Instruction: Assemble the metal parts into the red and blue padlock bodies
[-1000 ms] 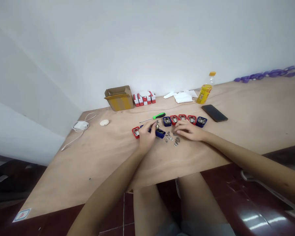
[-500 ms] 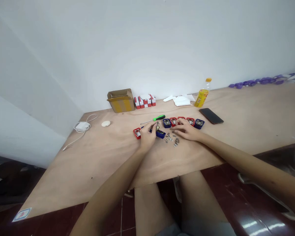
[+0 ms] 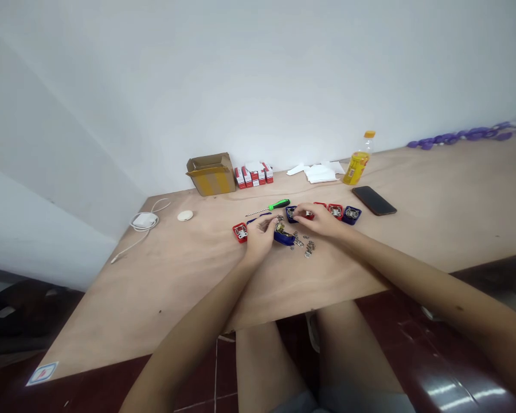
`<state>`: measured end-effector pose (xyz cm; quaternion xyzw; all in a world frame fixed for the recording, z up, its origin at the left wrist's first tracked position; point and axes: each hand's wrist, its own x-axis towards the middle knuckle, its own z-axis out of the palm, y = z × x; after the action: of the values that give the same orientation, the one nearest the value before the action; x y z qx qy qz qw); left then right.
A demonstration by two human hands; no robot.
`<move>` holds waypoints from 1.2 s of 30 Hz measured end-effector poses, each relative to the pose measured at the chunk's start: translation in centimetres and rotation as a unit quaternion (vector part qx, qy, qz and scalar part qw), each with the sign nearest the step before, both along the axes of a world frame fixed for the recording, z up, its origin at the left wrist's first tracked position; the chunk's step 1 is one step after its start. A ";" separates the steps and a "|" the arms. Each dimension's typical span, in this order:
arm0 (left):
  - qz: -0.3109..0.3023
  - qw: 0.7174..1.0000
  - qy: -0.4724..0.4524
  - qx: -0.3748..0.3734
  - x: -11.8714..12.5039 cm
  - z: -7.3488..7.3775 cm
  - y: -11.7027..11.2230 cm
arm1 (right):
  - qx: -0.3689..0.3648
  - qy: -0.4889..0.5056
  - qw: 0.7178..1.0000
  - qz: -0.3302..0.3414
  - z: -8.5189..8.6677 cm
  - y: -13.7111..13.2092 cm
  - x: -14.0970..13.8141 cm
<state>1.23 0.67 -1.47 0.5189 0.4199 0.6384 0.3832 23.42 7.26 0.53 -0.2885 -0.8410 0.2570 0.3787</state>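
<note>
My left hand point(image 3: 260, 236) grips a small blue plastic casing point(image 3: 285, 237) with brass and silver metal parts in its open top. Small metal pieces point(image 3: 280, 219) show at its thumb and fingertips. To the right, my right hand point(image 3: 319, 219) is over the row of casings, its fingertips pinched together; whatever they hold is too small to make out. Just behind those fingertips sits another blue casing point(image 3: 290, 213). Beside my left hand lies a red casing point(image 3: 240, 232) with metal inside. Loose metal parts point(image 3: 309, 248) are scattered on the table below my right hand.
Behind my hands lies a green-and-black screwdriver point(image 3: 279, 204). A cardboard box point(image 3: 212, 180), red-and-white small boxes point(image 3: 254, 176), papers point(image 3: 322, 172) and a yellow-labelled bottle point(image 3: 358, 163) line the wall. A phone point(image 3: 374, 200) is at right, a white cable point(image 3: 144, 221) at left.
My right hand has moved left and slightly up from the loose parts, its fingers drawing together. The blue casing in my left hand has shifted a little right and downward.
</note>
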 end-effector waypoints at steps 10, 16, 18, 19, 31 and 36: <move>-0.018 0.991 -0.088 -0.099 0.0 -0.6 0.0 | -0.016 0.158 0.987 -0.029 -0.1 0.6 -2.5; -0.038 0.988 -0.091 -0.115 0.1 -0.4 -0.3 | -0.014 0.188 0.982 0.028 -0.1 -0.7 -3.2; -0.038 0.989 -0.092 -0.113 0.2 -0.3 -0.3 | -0.005 0.172 0.983 0.069 -0.2 -0.9 -3.5; -0.038 0.989 -0.092 -0.112 0.2 -0.3 -0.3 | -0.001 0.162 0.983 0.086 -0.2 -0.9 -3.6; -0.052 0.988 -0.097 -0.105 0.1 -0.4 -0.3 | 0.005 0.120 0.984 0.132 -0.1 -0.5 -3.4; -0.056 0.987 -0.098 -0.111 0.0 -0.5 -0.3 | 0.021 0.099 0.986 0.135 0.0 -0.2 -3.1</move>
<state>1.22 0.34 -1.93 0.4314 0.4187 0.6130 0.5127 20.27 7.08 0.51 -0.1370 -0.8356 0.3159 0.4281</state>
